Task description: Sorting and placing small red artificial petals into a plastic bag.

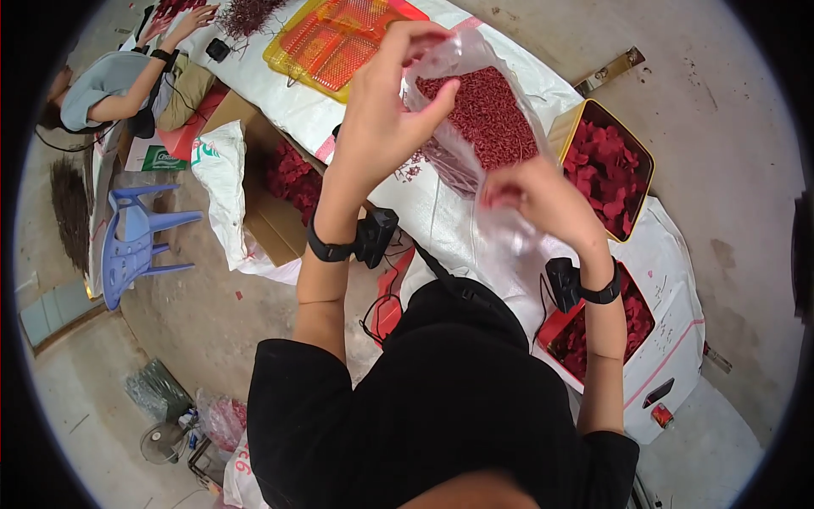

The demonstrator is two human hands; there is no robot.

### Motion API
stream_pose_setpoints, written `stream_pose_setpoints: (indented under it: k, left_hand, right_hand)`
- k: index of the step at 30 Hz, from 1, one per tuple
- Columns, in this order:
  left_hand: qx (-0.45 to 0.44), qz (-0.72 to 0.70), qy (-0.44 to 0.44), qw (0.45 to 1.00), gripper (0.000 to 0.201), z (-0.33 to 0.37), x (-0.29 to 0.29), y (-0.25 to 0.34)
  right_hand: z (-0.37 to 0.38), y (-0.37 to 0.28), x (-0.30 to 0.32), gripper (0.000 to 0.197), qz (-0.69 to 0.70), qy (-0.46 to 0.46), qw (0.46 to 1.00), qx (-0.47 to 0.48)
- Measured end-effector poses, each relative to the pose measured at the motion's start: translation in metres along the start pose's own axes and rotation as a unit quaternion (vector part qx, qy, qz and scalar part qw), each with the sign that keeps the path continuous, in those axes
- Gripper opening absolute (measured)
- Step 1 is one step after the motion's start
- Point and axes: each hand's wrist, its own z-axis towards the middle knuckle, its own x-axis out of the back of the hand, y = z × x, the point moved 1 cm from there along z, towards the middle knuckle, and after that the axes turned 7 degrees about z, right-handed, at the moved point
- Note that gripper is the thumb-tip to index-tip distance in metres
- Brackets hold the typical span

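A clear plastic bag [454, 64] filled with small, thin dark red pieces [492, 114] lies on the white-covered table in front of me. At the bag's left side is my left hand [386, 110]; its thumb stands apart from the bent fingers, and the fingertips touch the plastic at the far corner. My right hand [543, 199] is at the near right end of the bag, with curled fingers closed on loose plastic. Motion smears those right fingertips a little. Each wrist carries a black strap with a small device.
Stacked yellow and red plastic trays [326, 47] lie beyond my left hand. Two tins of dark red petals, one yellow-rimmed [649, 174] and one red [555, 327], stand at right. An open cardboard box [275, 233], a blue chair [127, 246] and a co-worker [106, 89] are left.
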Motion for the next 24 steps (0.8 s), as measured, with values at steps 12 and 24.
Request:
stream_pose_setpoints:
  k: [12,24]
  left_hand:
    - [0.115,-0.065,-0.007,0.991,0.022,-0.053,-0.037,0.042]
    - [0.126,-0.187,-0.208,0.952,0.021,-0.083,-0.030,0.022]
  right_hand:
    - [-0.017,-0.048,0.022,0.017,-0.193,0.333,0.923,-0.002]
    - [-0.022,-0.065,0.026,0.014,0.066,0.382,0.917,0.097]
